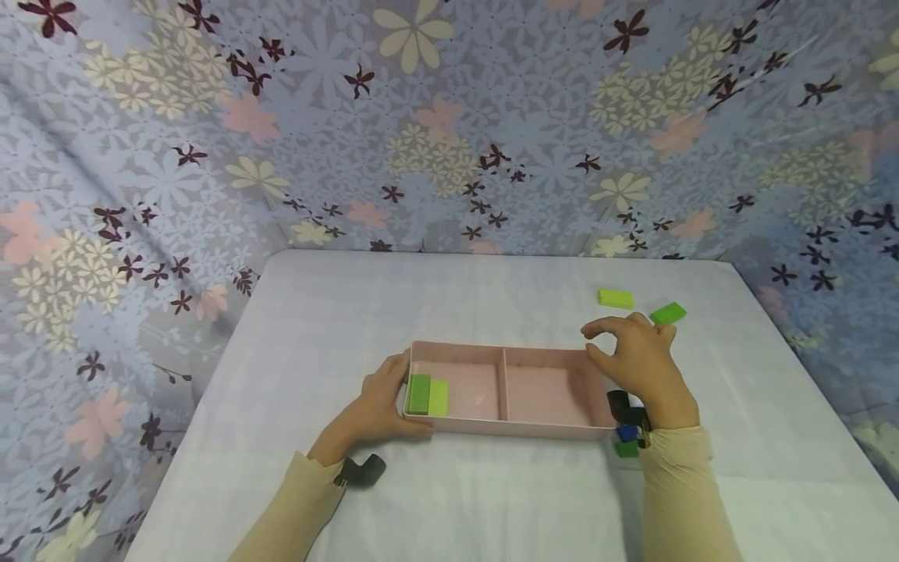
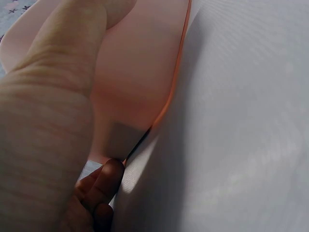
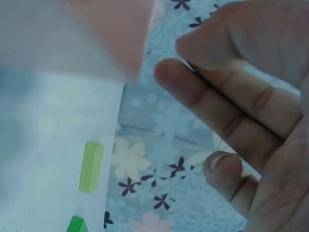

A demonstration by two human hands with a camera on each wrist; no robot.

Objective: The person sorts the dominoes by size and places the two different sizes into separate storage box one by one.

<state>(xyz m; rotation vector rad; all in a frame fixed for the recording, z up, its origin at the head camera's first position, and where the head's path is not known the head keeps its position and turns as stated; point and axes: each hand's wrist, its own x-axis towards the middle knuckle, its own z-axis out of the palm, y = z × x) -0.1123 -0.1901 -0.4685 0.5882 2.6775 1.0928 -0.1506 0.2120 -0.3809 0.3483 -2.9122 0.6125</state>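
A pale pink box (image 1: 520,428) with two compartments lies on the white-covered table. My left hand (image 1: 379,402) grips its left end, thumb along the front wall and fingers round the end. In the left wrist view, fingertips (image 2: 110,174) touch the box's edge. A green block (image 1: 419,394) and a lime block (image 1: 438,398) stand side by side at the left of the left compartment; the right one holds nothing. Above the box's right end hovers my right hand (image 1: 635,355), holding nothing, thumb and forefinger apart in the head view. Beyond it lie a lime block (image 1: 616,298) and a green block (image 1: 668,313).
Beside the box's front right corner, partly under the right wrist, are a blue block (image 1: 627,432) and a dark green block (image 1: 627,449). Floral cloth (image 1: 449,156) rises behind the table's far edge and along both sides. Each wrist carries a black camera mount.
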